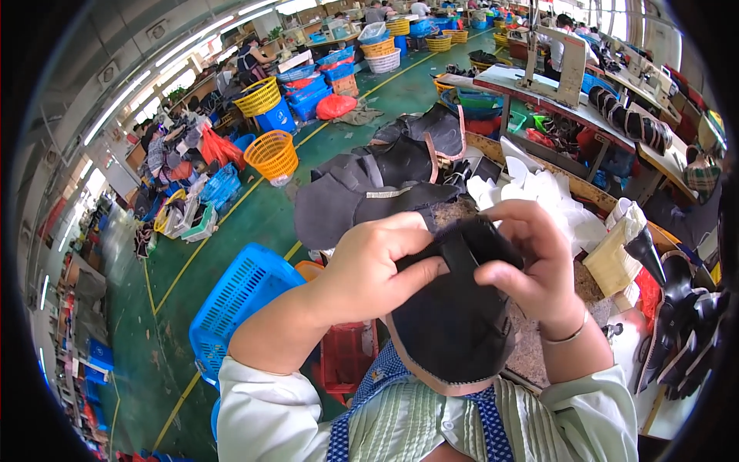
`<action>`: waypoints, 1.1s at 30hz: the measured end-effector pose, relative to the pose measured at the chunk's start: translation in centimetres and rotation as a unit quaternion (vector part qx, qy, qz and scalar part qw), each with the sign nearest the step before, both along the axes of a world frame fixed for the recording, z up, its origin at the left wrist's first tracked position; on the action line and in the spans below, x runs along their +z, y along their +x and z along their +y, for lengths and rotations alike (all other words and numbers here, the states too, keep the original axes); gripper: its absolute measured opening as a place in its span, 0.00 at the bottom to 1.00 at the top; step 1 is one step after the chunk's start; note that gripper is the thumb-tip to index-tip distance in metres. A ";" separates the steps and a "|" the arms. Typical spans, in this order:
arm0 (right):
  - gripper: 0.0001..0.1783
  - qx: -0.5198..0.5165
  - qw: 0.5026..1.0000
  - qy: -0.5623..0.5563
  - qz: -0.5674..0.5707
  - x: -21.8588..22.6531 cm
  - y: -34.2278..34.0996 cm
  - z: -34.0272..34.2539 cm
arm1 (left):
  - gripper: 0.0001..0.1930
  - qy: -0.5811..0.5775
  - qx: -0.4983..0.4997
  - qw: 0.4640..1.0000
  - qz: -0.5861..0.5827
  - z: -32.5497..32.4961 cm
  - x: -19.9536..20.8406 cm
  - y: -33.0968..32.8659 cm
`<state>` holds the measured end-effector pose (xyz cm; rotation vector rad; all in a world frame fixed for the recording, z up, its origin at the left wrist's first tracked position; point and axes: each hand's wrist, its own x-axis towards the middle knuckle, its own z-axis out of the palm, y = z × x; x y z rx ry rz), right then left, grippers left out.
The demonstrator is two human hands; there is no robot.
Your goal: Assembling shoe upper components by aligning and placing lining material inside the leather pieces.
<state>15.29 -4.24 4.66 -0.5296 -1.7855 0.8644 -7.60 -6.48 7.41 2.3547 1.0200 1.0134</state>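
Left hand (pixel 377 266) and right hand (pixel 539 266) both pinch upper end of black piece (pixel 446 331), held before wearer's pale shirt (pixel 408 422). Best kept: even thumb pressure each side, folded layers flat, no tugging, since soft material would likely crease. Piece looks dark, matte, curved; tan rim (pixel 443 385) along lower edge.

left hand (pixel 373 266) + right hand (pixel 539 262) | pinching black piece (pixel 446 327) | nearby: blue basket (pixel 262 296)
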 end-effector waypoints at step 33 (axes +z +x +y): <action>0.37 -0.191 0.896 -0.140 -0.374 -19.5 5.8 1.5 | 0.10 0.003 -0.030 0.996 0.089 1.1 -24.4 -1.4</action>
